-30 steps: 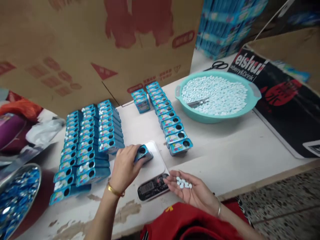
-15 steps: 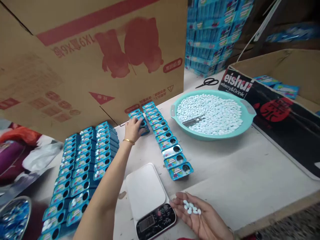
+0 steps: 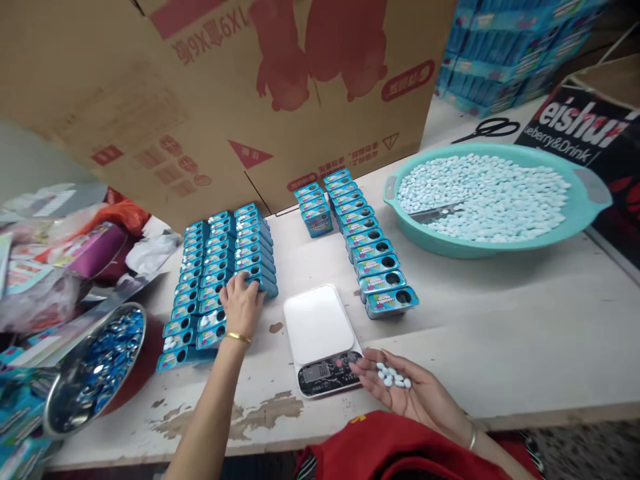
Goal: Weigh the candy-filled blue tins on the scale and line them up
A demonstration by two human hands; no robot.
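In the lower centre, the right hand (image 3: 404, 398) is cupping tablets (image 3: 389, 381) palm-up, likely against spilling; the left hand (image 3: 242, 308), grip unclear, is covering tins (image 3: 268, 287).

A white table (image 3: 470, 333) is marked by brown worn patches (image 3: 273, 412) near its front edge. Three columns of blue boxes (image 3: 216, 257) are ranged on the left, and two more, one short and one long, are set near the middle. Between these groups, toward the front, a kitchen scale (image 3: 319, 325) is placed. To the right, a turquoise basin (image 3: 480, 249) is rested, with scissors (image 3: 495, 127) laid behind it.
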